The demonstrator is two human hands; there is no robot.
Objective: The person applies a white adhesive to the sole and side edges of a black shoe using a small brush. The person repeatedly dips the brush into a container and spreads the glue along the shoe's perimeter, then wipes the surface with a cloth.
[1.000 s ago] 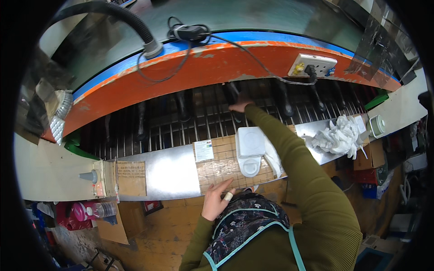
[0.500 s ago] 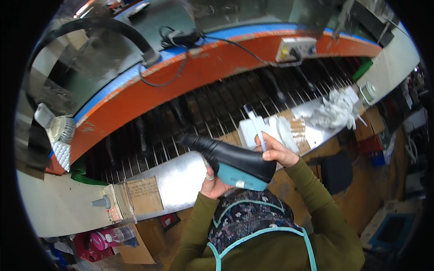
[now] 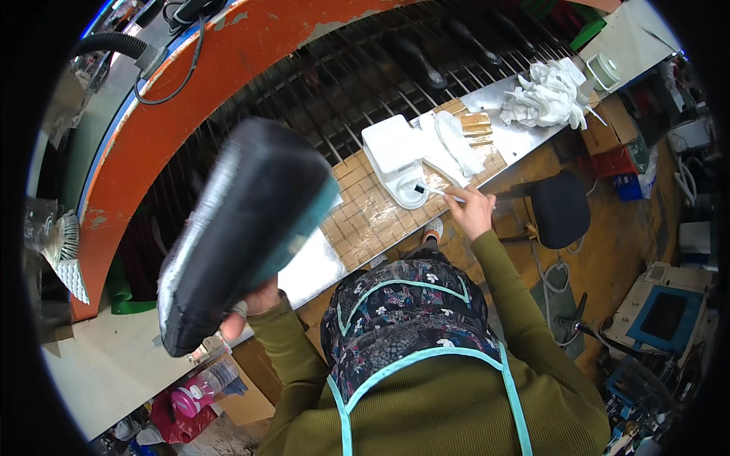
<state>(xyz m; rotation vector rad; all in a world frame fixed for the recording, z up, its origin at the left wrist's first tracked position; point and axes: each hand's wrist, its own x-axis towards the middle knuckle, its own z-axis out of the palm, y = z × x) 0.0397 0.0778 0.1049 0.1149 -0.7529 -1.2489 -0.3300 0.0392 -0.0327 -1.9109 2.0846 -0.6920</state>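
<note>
- Starting far left: scrub brush [image 3: 70, 237] against the orange frame [image 3: 114, 186], black hose [image 3: 110, 45] above it.
- Pink bottle [image 3: 186, 397]: low, below the counter edge.
- Black boot [image 3: 236, 228]: up in the air over the left end of the counter, tilted, motion-blurred. Its teal base [image 3: 303, 224] faces right.
- Left hand [image 3: 262, 299]: under the boot's lower right side, curled on it and bearing it. Most fingers hidden, so can't tell the full spread. Pale wrap on one finger.
- White container [image 3: 394, 144]: on the taped brown board [image 3: 357, 220], round well at its near end.
- Small brush [image 3: 436, 191]: pale handle, dark tip at the well. Can't tell if touching or just above.
- Right hand [image 3: 471, 211]: thumb and fingers pinched nearly closed on the brush handle, nothing else visible in it.
- Crumpled white pile [image 3: 549, 95], pale green tub [image 3: 603, 71] beside it; dark stool [image 3: 560, 209] below.
- Step, my read: wetting the brush at the well, boot held clear. Next move calls for a light pinch and a steady boot.
- Print: pale patch on the teal base, too blurred to read. No brand I can make out anywhere.
</note>
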